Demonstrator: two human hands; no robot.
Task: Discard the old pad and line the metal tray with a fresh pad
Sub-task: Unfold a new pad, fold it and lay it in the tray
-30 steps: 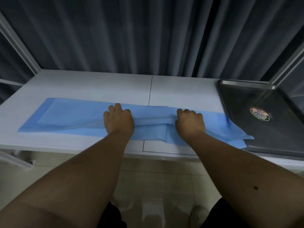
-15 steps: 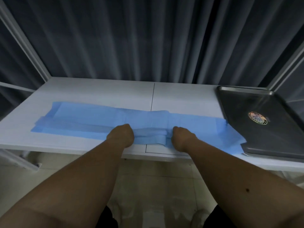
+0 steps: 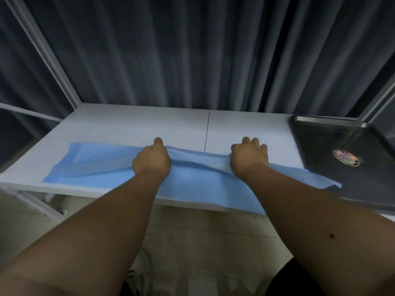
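At the far left a pale metal frame post (image 3: 53,60) slants down to the far left corner of the white table (image 3: 128,127), with a dark grey pleated curtain (image 3: 192,50) hanging behind the whole far edge. The blue pad (image 3: 102,167) lies spread along the near part of the table, its left end flat with a folded strip showing near the left corner, its near edge reaching the table's near edge and hanging slightly over it toward the right.

The left hand (image 3: 152,160) sits on the pad left of the table's centre seam, fingers curled into the fabric and gripping a raised fold of it, one fingertip showing beyond the far edge of the pad. Between the two hands the pad's far edge is lifted into a pale ridge off the table surface.

The right hand (image 3: 249,158) is right of the seam, also holding that lifted far edge, knuckles up and fingers bent over the fabric; how the thumb lies cannot be seen.

Further right, the pad's right corner overlaps the near left rim of the metal tray (image 3: 333,133), which rests at the right end of the table. The tray is dark and bare inside, with a round sticker (image 3: 346,158) on its floor
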